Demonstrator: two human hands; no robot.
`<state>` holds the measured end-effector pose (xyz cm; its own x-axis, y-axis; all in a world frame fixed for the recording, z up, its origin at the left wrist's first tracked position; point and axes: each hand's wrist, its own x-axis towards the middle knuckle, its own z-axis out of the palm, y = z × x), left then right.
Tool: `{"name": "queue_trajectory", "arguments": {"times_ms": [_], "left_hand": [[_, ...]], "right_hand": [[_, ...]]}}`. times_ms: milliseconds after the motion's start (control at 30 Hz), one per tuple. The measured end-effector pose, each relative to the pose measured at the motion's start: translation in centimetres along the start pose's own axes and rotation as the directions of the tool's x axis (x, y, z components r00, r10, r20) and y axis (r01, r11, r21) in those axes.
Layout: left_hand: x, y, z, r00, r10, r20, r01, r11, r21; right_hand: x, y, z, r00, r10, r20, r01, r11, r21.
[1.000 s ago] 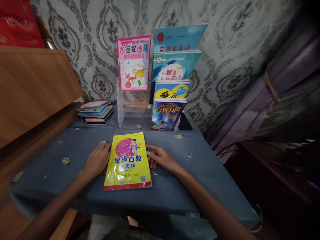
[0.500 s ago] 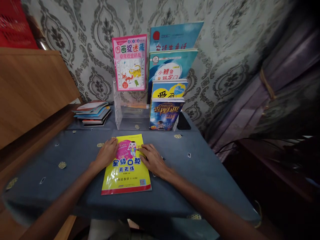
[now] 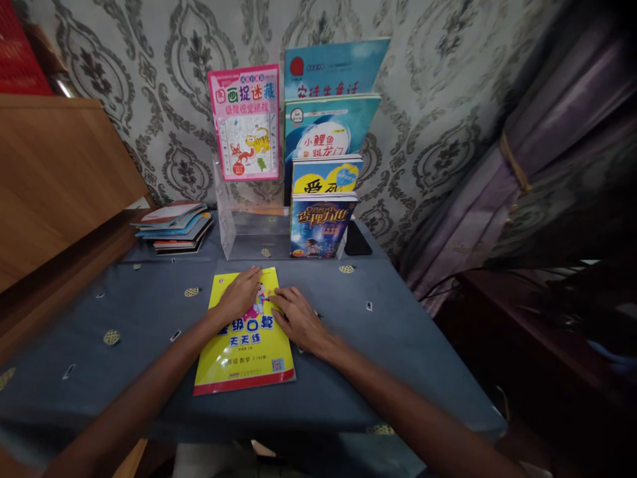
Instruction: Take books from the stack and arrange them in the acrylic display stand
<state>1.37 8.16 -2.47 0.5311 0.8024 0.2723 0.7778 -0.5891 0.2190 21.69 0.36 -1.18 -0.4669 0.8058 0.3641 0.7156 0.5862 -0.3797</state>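
Observation:
A yellow workbook (image 3: 233,368) with a red bottom strip and blue Chinese characters lies closed on the table, front cover up. My left hand (image 3: 239,295) rests flat across the upper part of its cover, fingers stretched toward the top edge, hiding much of the pink circle. At the workbook's right edge is my right hand (image 3: 299,321), its fingertips touching the cover and its thumb by the side. The fingers there look slightly bent and apart. Neither hand grips the workbook.
Behind the workbook stands a clear plastic rack (image 3: 226,229). It holds a pink picture book (image 3: 246,126) and several books on the right, a blue one (image 3: 318,229) in front. A book stack (image 3: 174,229) lies left, a black phone (image 3: 358,240) right. Patterned cloth covers the table (image 3: 398,358).
My left hand has slid from the workbook's left edge rightward onto its upper cover. My right hand stays at the right edge. The whole view has shifted slightly.

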Motion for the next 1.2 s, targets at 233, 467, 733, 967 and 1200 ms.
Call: {"name": "queue_trajectory", "arguments": {"times_ms": [233,467,733,967,1200], "left_hand": [[0.5,-1.4,0.5,0.997,0.074,-0.004,-0.074,0.987,-0.142],[0.3,-1.6,1.1,0.998,0.012,-0.063,-0.028,0.961,-0.275],[0.3,-0.7,0.3,0.998,-0.063,0.000,0.059,0.951,-0.304],[0.3,-0.3,0.2,1.000,0.000,-0.022,-0.003,0.987,-0.163],[0.4,-0.3,0.1,0.994,0.085,0.068,-0.082,0.996,-0.043]], "right_hand": [[1.0,0.3,-0.1,0.973,-0.159,0.167,0.172,0.983,-0.064],[4.1,2.4,0.1,0.960,-0.081,0.270,0.102,0.993,-0.067],[5.4,2.4,0.8,0.961,0.140,0.239,-0.103,0.982,-0.158],[5.3,2.3,0.9,0.965,0.137,0.223,-0.107,0.984,-0.142],[4.1,2.1,0.7,0.972,0.126,0.198,-0.096,0.984,-0.152]]}}
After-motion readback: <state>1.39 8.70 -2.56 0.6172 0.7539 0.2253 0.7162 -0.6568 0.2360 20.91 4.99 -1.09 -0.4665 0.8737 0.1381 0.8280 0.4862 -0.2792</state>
